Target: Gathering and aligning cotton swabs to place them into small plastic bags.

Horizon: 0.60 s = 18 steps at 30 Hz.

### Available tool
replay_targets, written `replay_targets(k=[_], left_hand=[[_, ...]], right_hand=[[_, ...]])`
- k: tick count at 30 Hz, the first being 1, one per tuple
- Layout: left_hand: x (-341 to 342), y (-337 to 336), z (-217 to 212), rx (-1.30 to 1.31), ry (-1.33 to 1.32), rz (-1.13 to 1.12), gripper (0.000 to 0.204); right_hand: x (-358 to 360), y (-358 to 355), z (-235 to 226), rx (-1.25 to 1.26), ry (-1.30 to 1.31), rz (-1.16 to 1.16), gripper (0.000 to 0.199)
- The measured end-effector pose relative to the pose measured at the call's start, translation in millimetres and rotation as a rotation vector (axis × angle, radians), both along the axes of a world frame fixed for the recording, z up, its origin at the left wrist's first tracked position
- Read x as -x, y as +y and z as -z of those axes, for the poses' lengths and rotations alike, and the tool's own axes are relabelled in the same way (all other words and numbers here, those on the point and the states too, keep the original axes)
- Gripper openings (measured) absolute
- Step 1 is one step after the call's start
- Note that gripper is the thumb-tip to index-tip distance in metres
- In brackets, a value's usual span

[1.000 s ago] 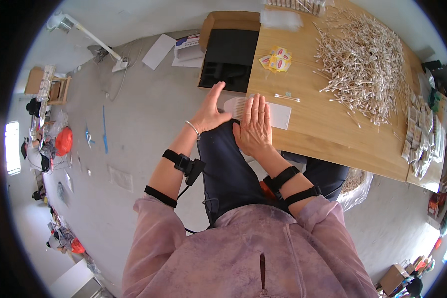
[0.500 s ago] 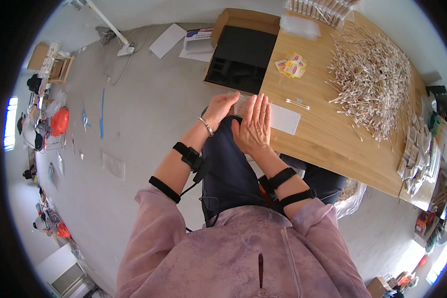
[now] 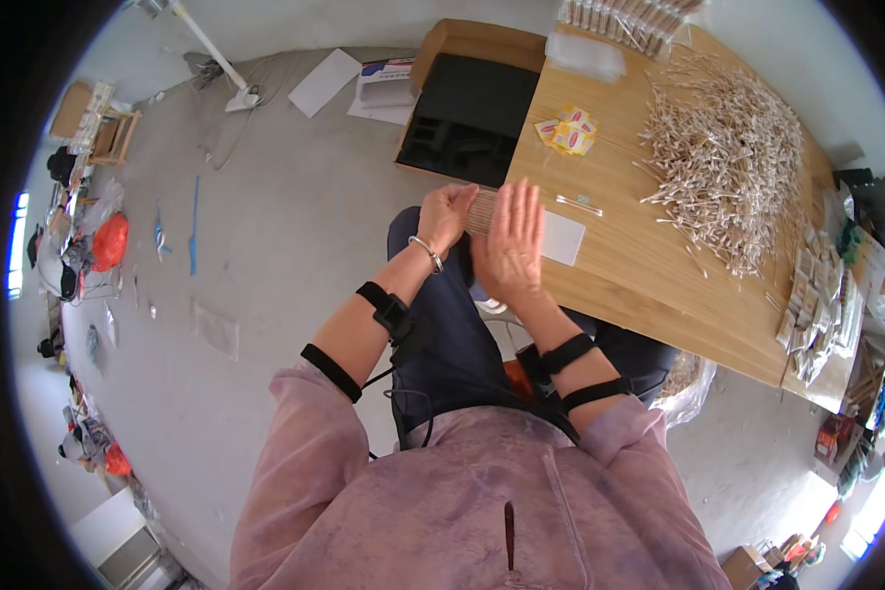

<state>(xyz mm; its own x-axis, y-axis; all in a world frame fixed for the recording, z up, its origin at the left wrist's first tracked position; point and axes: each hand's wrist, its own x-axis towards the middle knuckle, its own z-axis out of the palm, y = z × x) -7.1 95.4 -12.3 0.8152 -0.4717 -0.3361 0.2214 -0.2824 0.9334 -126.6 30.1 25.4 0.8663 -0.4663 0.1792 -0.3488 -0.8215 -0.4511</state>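
Note:
My left hand (image 3: 444,221) grips the left end of a pack of cotton swabs (image 3: 481,210) between thumb and fingers, at the table's near left corner. The swabs lie side by side in a flat row, and what wraps them looks clear. Against the pack's right end rests my right hand (image 3: 511,246), held flat with its fingers stretched out. A white card (image 3: 565,239) lies on the table just right of that hand, partly covered by it. Beyond the card are a few loose cotton swabs (image 3: 580,206).
A big heap of cotton swabs (image 3: 728,162) covers the table's right side. Small yellow packets (image 3: 568,131), clear plastic bags (image 3: 585,56) and stacked swab packs (image 3: 624,22) lie farther back. Filled packs (image 3: 818,300) pile up at far right. An open box with black lining (image 3: 467,113) adjoins the table's left edge.
The pack and both hands have shifted slightly to the right relative to the table. The swabs show more plainly between the hands now. My right hand stays flat.

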Motion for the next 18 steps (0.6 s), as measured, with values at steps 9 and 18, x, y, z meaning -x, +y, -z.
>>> replay_targets(k=[9, 18], left_hand=[[-2.9, 1.7, 1.3, -0.041, -0.171, 0.046, 0.039], [-1.5, 2.6, 0.2, -0.063, -0.158, 0.062, 0.040]], right_hand=[[66.5, -114.9, 22.7, 0.289, 0.106, 0.209, 0.052], [0.0, -156.2, -1.8, 0.062, -0.031, 0.248, 0.028]])
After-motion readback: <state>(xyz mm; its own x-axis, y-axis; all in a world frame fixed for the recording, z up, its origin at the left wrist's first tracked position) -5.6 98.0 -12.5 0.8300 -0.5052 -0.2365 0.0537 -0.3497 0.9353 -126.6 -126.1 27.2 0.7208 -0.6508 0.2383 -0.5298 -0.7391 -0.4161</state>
